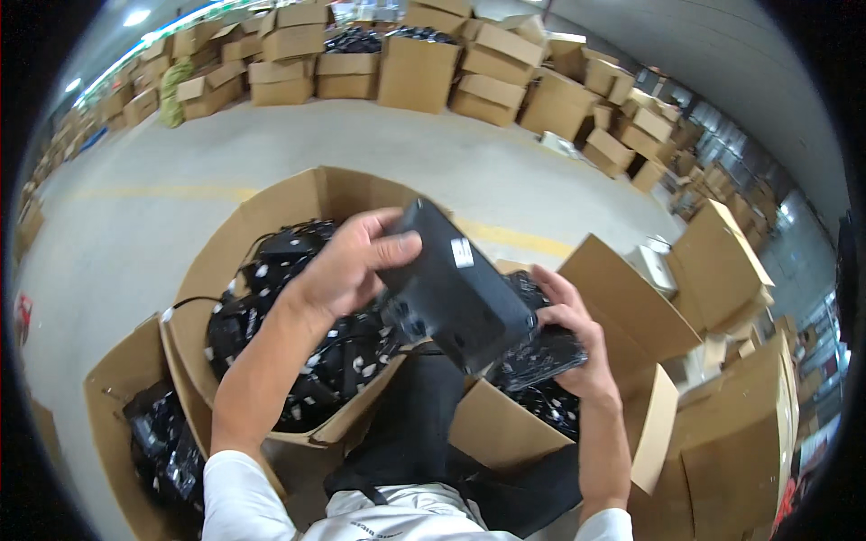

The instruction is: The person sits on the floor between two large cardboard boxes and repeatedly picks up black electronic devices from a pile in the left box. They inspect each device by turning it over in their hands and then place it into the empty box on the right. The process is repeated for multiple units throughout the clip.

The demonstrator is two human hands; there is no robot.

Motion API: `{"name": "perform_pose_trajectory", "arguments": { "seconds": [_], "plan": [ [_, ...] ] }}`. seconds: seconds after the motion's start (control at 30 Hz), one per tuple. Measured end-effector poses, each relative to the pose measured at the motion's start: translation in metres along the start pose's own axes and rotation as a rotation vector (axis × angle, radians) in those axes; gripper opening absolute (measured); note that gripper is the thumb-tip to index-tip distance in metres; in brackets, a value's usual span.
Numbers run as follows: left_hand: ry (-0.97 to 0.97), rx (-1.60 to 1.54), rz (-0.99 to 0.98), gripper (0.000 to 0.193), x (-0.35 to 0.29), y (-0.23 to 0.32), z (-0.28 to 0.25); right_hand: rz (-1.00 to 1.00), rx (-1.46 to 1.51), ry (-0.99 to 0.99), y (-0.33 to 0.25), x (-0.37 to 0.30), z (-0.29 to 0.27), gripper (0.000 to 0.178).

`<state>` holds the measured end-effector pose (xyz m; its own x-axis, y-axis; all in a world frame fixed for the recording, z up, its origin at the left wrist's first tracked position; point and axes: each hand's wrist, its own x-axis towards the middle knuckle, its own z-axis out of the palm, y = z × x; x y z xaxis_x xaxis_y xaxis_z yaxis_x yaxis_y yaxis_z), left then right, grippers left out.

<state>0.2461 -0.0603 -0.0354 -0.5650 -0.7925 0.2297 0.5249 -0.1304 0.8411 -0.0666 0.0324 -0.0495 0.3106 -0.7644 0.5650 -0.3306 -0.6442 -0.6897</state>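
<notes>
In front of me my left hand (347,266) grips one end of a flat black plastic device (456,293), thumb on top. The device is tilted and carries a small white label. My right hand (585,347) is closed around a black item in shiny clear plastic wrap (541,359), close beside the device's far corner; its fingertips are partly hidden. Below my left arm, black devices with cables and white tags (338,365) fill a big open cardboard box (262,212). More black items (550,406) lie in an open carton (492,424) under my right hand.
At the lower left, another open carton (108,397) holds plastic-wrapped black items (162,428). Large cardboard boxes (731,442) and raised flaps stand at my right, near a white device (651,269). Stacked cartons (419,72) line the far side of the grey floor (361,140).
</notes>
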Motion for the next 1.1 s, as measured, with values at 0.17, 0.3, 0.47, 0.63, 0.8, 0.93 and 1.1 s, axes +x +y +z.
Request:
{"name": "perform_pose_trajectory", "arguments": {
  "seconds": [0.17,0.3,0.47,0.63,0.8,0.93,1.1],
  "plan": [
    [-0.138,-0.022,-0.255,0.070,0.014,-0.068,0.044,-0.028,0.123,-0.097,-0.014,-0.020,-0.006,0.040],
    [-0.120,-0.109,-0.252,0.066,0.019,-0.104,0.065,0.048,0.070,-0.043,-0.016,-0.055,-0.015,0.048],
    [-0.030,-0.030,0.030,0.067,0.027,-0.113,0.100,0.304,1.009,0.578,-0.017,-0.109,-0.011,0.067],
    [-0.085,0.206,0.002,0.061,0.014,-0.166,0.122,0.310,0.114,0.966,-0.014,-0.123,0.026,0.077],
    [0.048,0.037,-0.326,0.055,0.012,-0.186,0.138,0.328,0.149,1.006,0.001,-0.157,0.020,0.072],
    [0.032,0.230,-0.211,0.052,0.007,-0.205,0.149,0.467,0.441,0.849,0.013,-0.181,-0.006,0.067],
    [0.037,0.312,-0.222,0.056,0.011,-0.223,0.158,0.418,0.476,0.845,0.026,-0.199,-0.018,0.067]
  ]
}}
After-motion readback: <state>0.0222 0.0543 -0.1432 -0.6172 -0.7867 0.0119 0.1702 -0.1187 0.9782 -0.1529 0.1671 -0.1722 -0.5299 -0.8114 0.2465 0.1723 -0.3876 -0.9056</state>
